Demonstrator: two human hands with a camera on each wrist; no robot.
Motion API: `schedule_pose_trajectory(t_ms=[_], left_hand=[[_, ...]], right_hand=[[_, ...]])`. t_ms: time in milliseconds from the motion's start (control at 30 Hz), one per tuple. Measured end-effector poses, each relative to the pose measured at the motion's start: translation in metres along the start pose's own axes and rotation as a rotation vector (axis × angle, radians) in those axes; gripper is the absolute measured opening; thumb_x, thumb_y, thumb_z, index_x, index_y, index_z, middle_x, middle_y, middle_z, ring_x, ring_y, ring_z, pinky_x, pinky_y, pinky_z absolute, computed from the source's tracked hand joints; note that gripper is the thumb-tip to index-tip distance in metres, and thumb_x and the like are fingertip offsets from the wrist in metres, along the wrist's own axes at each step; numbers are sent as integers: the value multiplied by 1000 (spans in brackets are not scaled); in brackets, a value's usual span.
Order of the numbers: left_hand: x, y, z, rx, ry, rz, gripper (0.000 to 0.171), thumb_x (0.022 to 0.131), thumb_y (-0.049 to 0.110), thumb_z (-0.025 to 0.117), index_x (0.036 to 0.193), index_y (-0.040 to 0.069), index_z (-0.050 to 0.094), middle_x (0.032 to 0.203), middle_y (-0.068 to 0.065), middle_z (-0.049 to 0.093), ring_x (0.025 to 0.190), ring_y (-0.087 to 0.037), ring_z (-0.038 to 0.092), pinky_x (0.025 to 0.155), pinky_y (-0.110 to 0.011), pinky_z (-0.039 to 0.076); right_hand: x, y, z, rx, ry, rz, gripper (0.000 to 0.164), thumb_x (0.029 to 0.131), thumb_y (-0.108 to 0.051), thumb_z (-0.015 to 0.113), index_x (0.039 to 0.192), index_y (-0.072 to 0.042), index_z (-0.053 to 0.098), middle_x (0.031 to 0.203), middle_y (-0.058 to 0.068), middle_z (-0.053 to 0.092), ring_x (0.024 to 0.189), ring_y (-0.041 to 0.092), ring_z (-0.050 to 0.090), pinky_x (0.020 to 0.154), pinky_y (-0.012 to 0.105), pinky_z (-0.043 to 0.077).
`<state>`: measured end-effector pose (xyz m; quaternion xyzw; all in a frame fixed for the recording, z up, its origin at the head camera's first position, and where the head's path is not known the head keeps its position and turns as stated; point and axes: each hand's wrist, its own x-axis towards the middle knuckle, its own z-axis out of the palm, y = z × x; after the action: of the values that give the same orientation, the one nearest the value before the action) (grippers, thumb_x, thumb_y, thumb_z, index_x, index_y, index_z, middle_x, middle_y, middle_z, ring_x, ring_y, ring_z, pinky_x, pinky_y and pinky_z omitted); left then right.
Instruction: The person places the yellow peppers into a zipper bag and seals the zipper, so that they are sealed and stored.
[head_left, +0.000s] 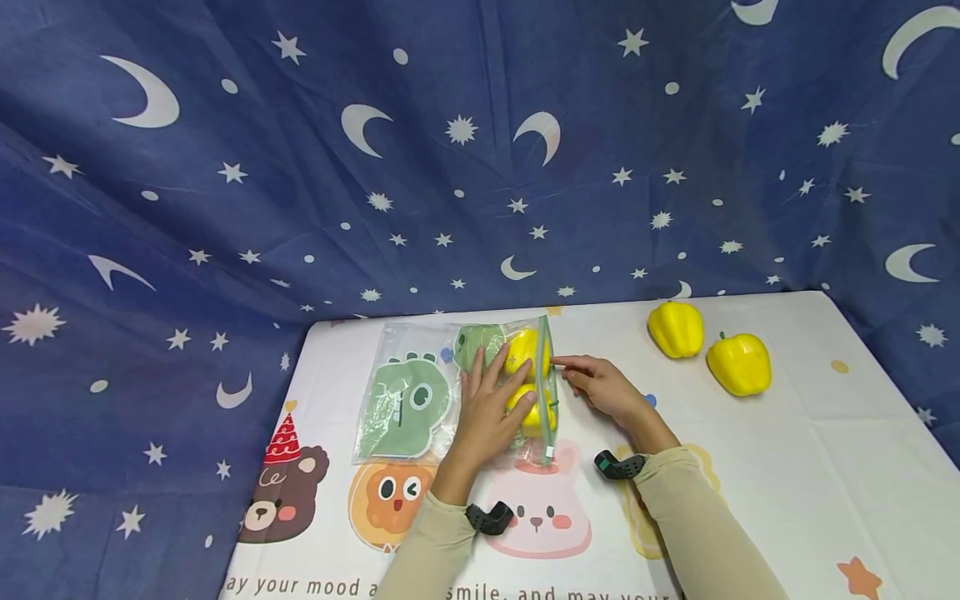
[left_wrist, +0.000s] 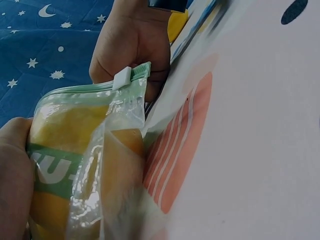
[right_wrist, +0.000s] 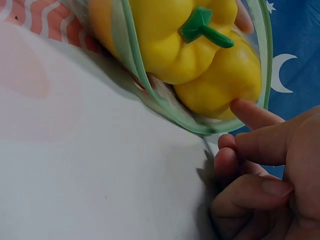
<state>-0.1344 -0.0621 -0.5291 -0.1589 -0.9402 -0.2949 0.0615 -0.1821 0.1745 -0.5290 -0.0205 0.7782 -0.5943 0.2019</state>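
A clear zip bag (head_left: 408,408) printed with a green dinosaur lies on the table, its green-edged mouth facing right. Inside that mouth sit two yellow bell peppers, the far one (head_left: 522,350) and the near one (head_left: 536,421); the right wrist view shows a green stem on the front pepper (right_wrist: 175,45). My left hand (head_left: 483,417) rests on the bag over the peppers, fingers spread. At the mouth, my right hand (head_left: 611,392) reaches with its index finger extended to the rear pepper (right_wrist: 220,90), apparently touching it. Its other fingers are loosely bent.
Two more yellow bell peppers, one (head_left: 676,329) and another (head_left: 739,364), stand on the table to the right. The white tablecloth (head_left: 825,483) carries printed cartoon animals and lettering. A blue curtain (head_left: 450,208) with moons and stars hangs behind and at the sides.
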Motion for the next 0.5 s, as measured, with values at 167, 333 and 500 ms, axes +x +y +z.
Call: schedule_pose_trajectory(t_ms=[167,333,500], left_hand=[[0,-1,-1,4,8,2,53,104,59,41,153,39,47,172,6,18,161,-34,-2,120,-74,9],[-1,-1,-3,-2,16,5,52,104,57,43,152,37,48,172,4,20,160,-35,-1,119,-76,10],[-1,0,-4,-3,13,5,52,104,57,43,152,37,49,172,4,21,160,-35,-1,119,-77,10]], right_hand=[[0,1,1,-59,-21,-29,40,108,-8,43,140,-20,64,110,15,53,77,20,49,59,20,40],[0,2,1,-128,-39,-67,45,105,-2,43,142,-20,62,113,16,52,90,24,50,70,25,43],[0,3,-1,-147,-41,-89,46,104,0,46,142,-19,62,116,17,54,94,26,50,73,27,43]])
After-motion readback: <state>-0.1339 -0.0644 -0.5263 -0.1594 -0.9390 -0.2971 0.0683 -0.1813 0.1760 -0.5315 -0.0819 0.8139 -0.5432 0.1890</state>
